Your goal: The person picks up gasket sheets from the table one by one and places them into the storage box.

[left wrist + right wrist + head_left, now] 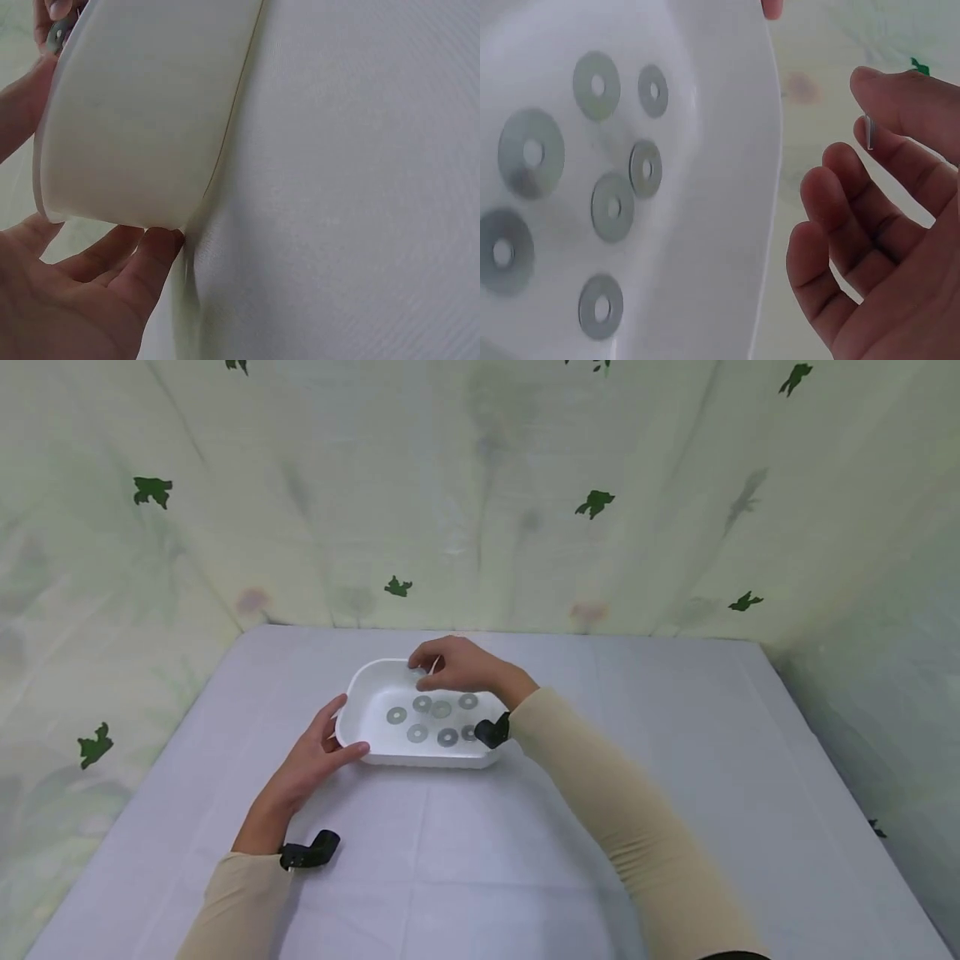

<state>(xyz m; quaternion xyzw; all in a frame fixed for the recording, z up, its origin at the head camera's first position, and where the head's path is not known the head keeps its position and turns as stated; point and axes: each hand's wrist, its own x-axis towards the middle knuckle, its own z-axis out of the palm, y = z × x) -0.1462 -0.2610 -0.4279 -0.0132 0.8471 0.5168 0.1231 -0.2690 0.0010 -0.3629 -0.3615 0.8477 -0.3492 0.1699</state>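
Note:
A white plastic tray (pixel 420 760) with rounded corners stands on the table, and several flat metal washers (pixel 447 737) lie spread over its floor. My left hand (pixel 307 764) holds the tray's left end, with the thumb at the front rim and the fingers along the side. In the left wrist view, some fingertips of the left hand (pixel 97 292) touch the tray's lower edge. Above the tray's back rim, my right hand (pixel 465 667) pinches one washer (pixel 869 132) between thumb and forefinger. That washer shows edge-on in the right wrist view.
A white cloth (pixel 420 877) covers the table. Behind it hangs a pale curtain (pixel 480 485) with green leaf shapes, which also runs along both sides. Each wrist wears a small black camera (pixel 311 850).

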